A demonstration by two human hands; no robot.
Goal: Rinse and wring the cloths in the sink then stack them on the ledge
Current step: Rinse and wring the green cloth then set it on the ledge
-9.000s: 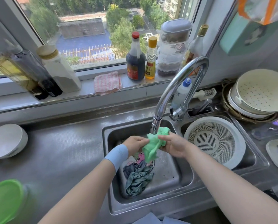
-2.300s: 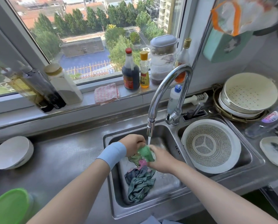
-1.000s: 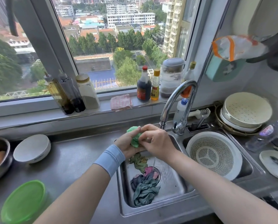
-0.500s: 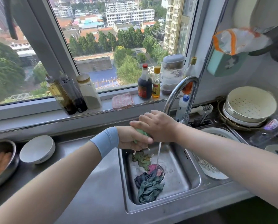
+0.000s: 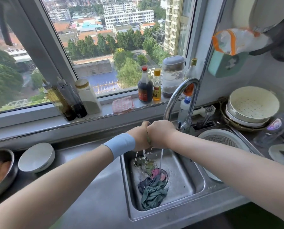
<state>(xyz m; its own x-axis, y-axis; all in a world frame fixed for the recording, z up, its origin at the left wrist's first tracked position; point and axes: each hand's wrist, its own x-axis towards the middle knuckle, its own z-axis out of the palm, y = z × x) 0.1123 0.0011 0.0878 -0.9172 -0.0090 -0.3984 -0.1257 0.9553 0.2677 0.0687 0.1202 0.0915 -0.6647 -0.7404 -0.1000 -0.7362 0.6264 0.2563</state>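
The left hand point(image 5: 137, 138) and right hand point(image 5: 161, 133) touch, each grip closed tight around the green cloth point(image 5: 148, 140) above the far edge of the sink point(image 5: 184, 180). Other cloths point(image 5: 152, 194) lie at its drain.

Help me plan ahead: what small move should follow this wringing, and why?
Probably carry the green cloth to the ledge, onto the pink checked cloth there: the left hand and right hand wring it over the sink, and water drips out.

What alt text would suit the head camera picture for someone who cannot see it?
The left hand and right hand wring a green cloth over the sink, tap running. More crumpled cloths lie below; a pink cloth sits on the ledge.
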